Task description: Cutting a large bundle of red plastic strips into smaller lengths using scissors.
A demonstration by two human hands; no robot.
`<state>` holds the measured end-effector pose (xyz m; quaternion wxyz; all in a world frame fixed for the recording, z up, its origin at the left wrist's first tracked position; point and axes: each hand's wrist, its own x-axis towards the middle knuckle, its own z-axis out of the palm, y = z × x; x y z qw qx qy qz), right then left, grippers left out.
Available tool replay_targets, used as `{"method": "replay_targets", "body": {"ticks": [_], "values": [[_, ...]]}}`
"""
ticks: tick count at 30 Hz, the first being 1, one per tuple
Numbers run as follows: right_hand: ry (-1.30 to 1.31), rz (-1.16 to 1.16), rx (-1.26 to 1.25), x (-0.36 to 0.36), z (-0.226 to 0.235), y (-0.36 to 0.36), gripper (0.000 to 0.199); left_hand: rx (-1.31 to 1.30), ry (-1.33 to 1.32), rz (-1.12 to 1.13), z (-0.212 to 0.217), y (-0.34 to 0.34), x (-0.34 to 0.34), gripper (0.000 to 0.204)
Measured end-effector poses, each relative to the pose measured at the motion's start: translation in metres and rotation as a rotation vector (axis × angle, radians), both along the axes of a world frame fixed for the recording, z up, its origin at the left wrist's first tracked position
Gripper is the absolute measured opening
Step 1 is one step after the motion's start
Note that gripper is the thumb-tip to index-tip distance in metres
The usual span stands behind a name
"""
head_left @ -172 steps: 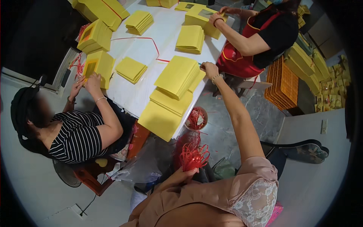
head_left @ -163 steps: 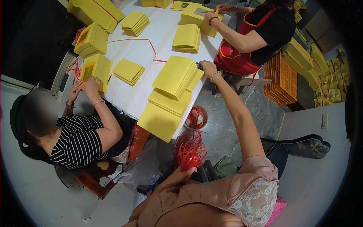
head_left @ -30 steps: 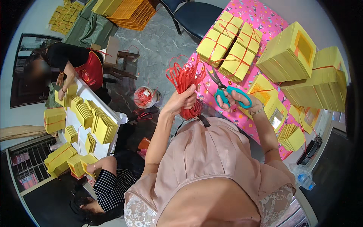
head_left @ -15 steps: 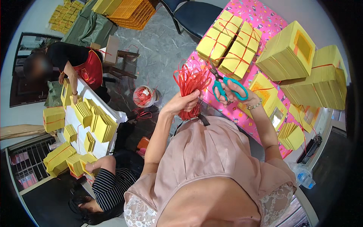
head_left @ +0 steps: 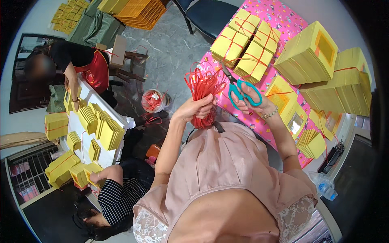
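Note:
My left hand [head_left: 199,108] is closed round a thick bundle of red plastic ribbon [head_left: 198,83], whose loops fan out above the fist and whose ends hang below it. In my right hand [head_left: 259,104] is a pair of scissors [head_left: 252,95] with teal handles, my fingers through the loops. The dark blades point up and left, close beside the ribbon loops. Beyond the scissors, tied stacks of yellow paper [head_left: 253,65] bound crosswise with red ribbon lie on the pink patterned tablecloth [head_left: 210,67].
Taller yellow paper blocks [head_left: 304,52] stand at the table's right. A bucket [head_left: 154,101] of red scraps sits on the floor. Two people work at a white table [head_left: 109,156] on the left, among yellow paper bundles. A dark chair [head_left: 208,18] and an orange crate [head_left: 142,14] are behind.
The scissor blades have swung slightly up and left, and the handles show more openly in my right hand. My left hand stays nearly still. The far person's arm has shifted at the white table.

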<state>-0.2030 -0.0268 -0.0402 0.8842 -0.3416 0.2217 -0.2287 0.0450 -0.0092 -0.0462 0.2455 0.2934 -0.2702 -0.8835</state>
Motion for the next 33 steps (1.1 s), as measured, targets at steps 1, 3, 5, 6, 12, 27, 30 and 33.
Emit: {"method": "replay_targets", "body": {"ticks": [1,3,5,6,12,27,30,33], "values": [[0.023,-0.023,-0.011,0.001,0.001,0.002,0.059,0.0,0.011,-0.001,0.0,0.001,0.0,0.029],[0.048,-0.045,-0.021,0.001,0.002,0.004,0.058,-0.001,0.018,-0.001,-0.002,0.002,0.0,0.029],[0.047,-0.021,0.063,-0.001,0.002,0.004,0.058,-0.002,0.027,-0.001,-0.003,0.003,0.0,0.03],[0.048,-0.022,0.063,-0.002,0.002,0.005,0.058,-0.017,0.002,-0.006,-0.003,0.004,0.0,0.032],[-0.029,-0.033,0.015,-0.008,0.0,0.013,0.06,0.016,-0.053,0.04,-0.004,0.007,0.0,0.04],[0.154,0.033,-0.107,0.0,0.018,0.054,0.065,-0.047,-0.15,0.096,-0.008,0.004,-0.009,0.055],[0.08,0.085,-0.156,-0.007,0.014,0.052,0.063,0.009,-0.091,0.124,-0.008,0.002,-0.007,0.054],[0.051,0.11,-0.186,-0.011,0.012,0.049,0.061,0.029,0.027,0.105,-0.011,-0.001,-0.001,0.054]]}}
